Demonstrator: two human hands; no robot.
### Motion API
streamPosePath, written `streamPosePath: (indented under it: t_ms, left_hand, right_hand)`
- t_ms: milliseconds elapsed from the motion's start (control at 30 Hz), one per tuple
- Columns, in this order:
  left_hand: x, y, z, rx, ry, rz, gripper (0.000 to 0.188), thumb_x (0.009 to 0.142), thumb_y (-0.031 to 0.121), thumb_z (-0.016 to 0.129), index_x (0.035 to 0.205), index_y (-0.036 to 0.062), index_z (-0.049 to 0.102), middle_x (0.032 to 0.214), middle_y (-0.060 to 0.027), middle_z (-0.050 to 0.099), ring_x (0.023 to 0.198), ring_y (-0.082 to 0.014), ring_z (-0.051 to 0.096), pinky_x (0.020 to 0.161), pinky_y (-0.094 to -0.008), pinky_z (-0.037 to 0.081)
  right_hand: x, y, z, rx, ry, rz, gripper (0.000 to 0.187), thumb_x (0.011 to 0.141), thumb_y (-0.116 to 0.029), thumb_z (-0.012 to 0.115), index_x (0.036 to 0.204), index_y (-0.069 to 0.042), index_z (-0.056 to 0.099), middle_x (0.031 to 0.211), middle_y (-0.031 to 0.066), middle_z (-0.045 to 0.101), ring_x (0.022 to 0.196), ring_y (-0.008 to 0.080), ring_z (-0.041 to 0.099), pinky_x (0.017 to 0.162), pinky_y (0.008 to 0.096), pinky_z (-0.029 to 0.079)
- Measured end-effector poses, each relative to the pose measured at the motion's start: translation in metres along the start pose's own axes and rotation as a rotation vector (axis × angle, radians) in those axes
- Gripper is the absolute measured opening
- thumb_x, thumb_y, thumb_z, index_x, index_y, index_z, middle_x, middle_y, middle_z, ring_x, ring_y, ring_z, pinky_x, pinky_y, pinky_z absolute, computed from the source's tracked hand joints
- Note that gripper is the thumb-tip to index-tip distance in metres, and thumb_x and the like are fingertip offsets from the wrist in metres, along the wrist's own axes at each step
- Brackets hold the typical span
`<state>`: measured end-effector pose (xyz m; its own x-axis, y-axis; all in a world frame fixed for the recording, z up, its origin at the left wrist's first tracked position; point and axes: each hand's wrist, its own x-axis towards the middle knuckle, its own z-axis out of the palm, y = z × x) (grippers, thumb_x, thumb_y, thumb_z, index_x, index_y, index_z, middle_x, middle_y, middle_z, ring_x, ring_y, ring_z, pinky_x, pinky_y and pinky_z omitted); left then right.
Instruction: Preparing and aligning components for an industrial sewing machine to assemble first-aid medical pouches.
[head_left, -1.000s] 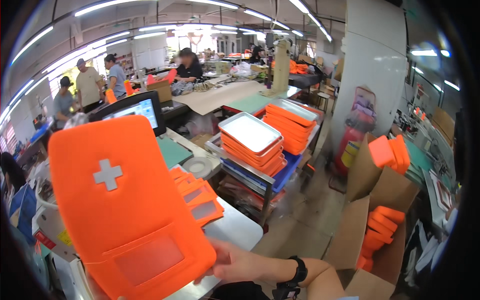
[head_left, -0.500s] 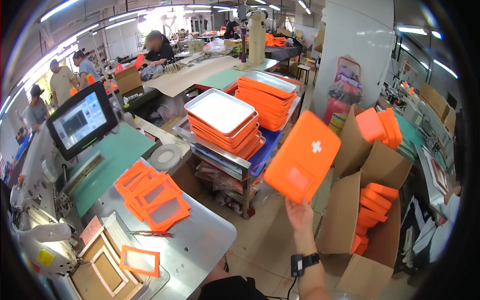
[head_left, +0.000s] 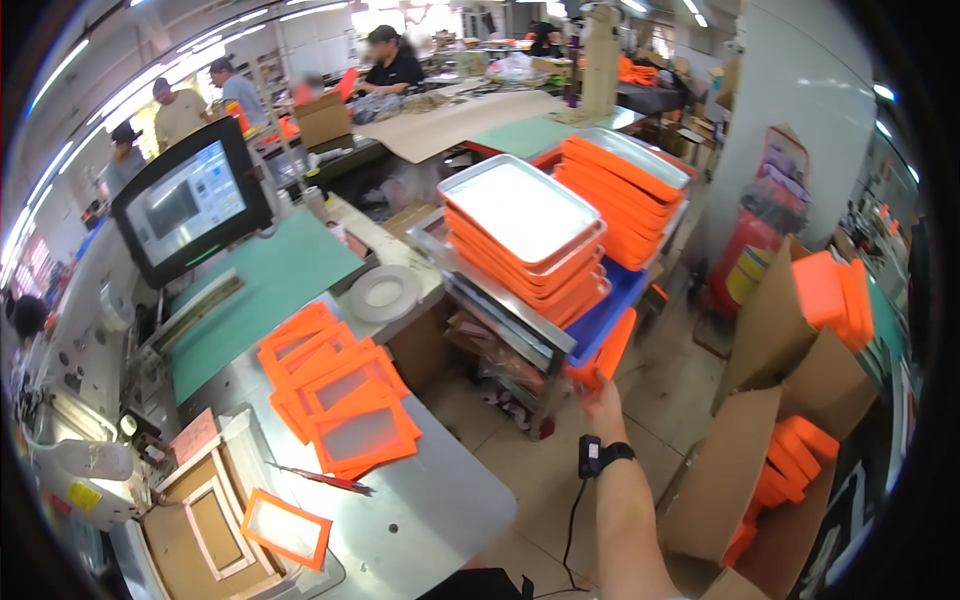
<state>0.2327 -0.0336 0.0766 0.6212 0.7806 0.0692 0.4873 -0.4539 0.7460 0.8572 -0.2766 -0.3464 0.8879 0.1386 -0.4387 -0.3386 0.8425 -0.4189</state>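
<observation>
My right hand [head_left: 602,402] grips the lower end of a flat orange case [head_left: 610,345], which is tilted so that mostly its narrow side shows. The case is next to the corner of a blue tray [head_left: 625,300] on the metal-edged stand; I cannot tell whether they touch. A black strap with a small cabled device [head_left: 600,457] circles my right wrist. On the stand are a stack of orange pieces topped by a whitish tray-like face [head_left: 522,208] and a second orange stack [head_left: 615,205] behind it. My left hand is out of view.
Orange frames with clear windows [head_left: 350,400], red tweezers [head_left: 325,478] and a wooden frame jig [head_left: 205,530] lie on the machine's metal table [head_left: 460,500]. Cardboard boxes [head_left: 715,490] with orange cases stand at right. A screen [head_left: 190,200] rises at left; people work farther back.
The orange case has gone from raised, its white-cross face showing, to lower by the blue tray and nearly edge-on. My right hand still holds it. The view has swung rightward across the scene's leftward side.
</observation>
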Motion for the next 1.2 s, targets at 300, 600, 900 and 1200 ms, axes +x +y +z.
streamPosePath:
  t_ms: [300, 600, 900, 1200]
  left_hand:
    - [0.008, 0.035, -0.038, 0.136, -0.142, -0.102, 0.014, 0.093, 0.002, 0.053, 0.100, -0.0025, 0.064, 0.089, -0.0115, 0.065, 0.078, -0.0195, 0.062, 0.070, -0.0304, 0.049]
    - [-0.172, -0.124, -0.025, 0.482, -0.971, -0.629, 0.041, 0.079, 0.026, 0.067, 0.115, 0.0066, 0.064, 0.108, -0.0228, 0.064, 0.089, -0.0351, 0.064, 0.078, -0.0440, 0.050]
    - [-0.294, -0.238, -0.054, 0.248, -0.664, -1.246, 0.058, 0.085, 0.034, 0.060, 0.134, 0.0079, 0.045, 0.123, -0.0249, 0.059, 0.105, -0.0293, 0.063, 0.083, -0.0378, 0.051]
    - [-0.270, -0.257, -0.175, -0.924, -0.236, -1.280, 0.059, 0.095, 0.035, 0.047, 0.144, 0.0065, 0.029, 0.126, -0.0261, 0.058, 0.107, -0.0235, 0.062, 0.079, -0.0299, 0.051]
  right_hand:
    - [0.058, -0.029, -0.057, -0.518, -0.004, 0.101, 0.026, 0.090, -0.026, 0.059, 0.111, -0.010, 0.058, 0.093, 0.0089, 0.064, 0.077, 0.0261, 0.061, 0.065, 0.0464, 0.051]
    - [-0.290, -0.037, 0.013, -1.303, 0.008, 0.580, 0.019, 0.090, -0.014, 0.064, 0.102, 0.000, 0.063, 0.091, 0.0095, 0.066, 0.079, 0.0191, 0.062, 0.071, 0.0283, 0.049]
    - [-0.419, -0.056, 0.015, -1.397, 0.038, 1.674, 0.038, 0.092, -0.022, 0.065, 0.118, 0.007, 0.059, 0.106, 0.0154, 0.067, 0.097, 0.0246, 0.066, 0.085, 0.0329, 0.052]
    - [-0.454, -0.078, 0.070, -1.331, 0.055, 1.956, 0.042, 0.093, -0.023, 0.063, 0.121, 0.008, 0.057, 0.107, 0.0161, 0.067, 0.102, 0.0258, 0.065, 0.089, 0.0347, 0.052]
